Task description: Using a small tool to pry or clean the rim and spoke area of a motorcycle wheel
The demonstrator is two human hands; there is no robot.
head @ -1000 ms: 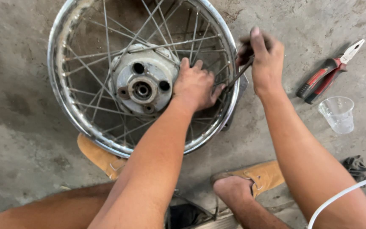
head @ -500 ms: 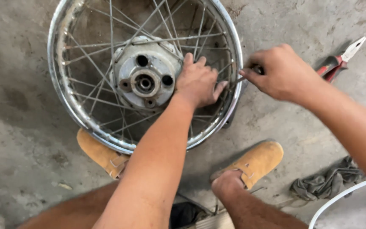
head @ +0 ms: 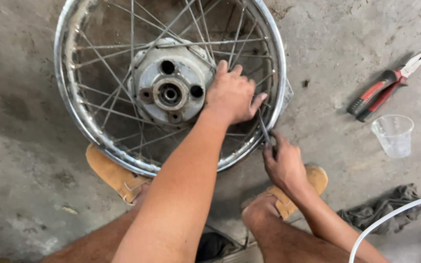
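A chrome spoked wheel rim (head: 69, 104) lies flat on the concrete floor, its grey hub (head: 169, 80) in the middle. My left hand (head: 232, 95) rests on the spokes right of the hub, fingers closed around them. My right hand (head: 283, 163) is at the rim's lower right edge, gripping a thin dark metal tool (head: 264, 127) that points up between the spokes toward my left thumb.
Red-handled pliers (head: 386, 87) lie on the floor to the right, with a clear plastic cup (head: 394, 135) below them. A dark rag (head: 383, 212) and a white hose (head: 391, 219) sit at lower right. My tan sandals (head: 110, 173) are under the rim's near edge.
My right hand has dropped from the rim's upper right edge to its lower right edge, still holding the thin tool. My left hand stays on the spokes.
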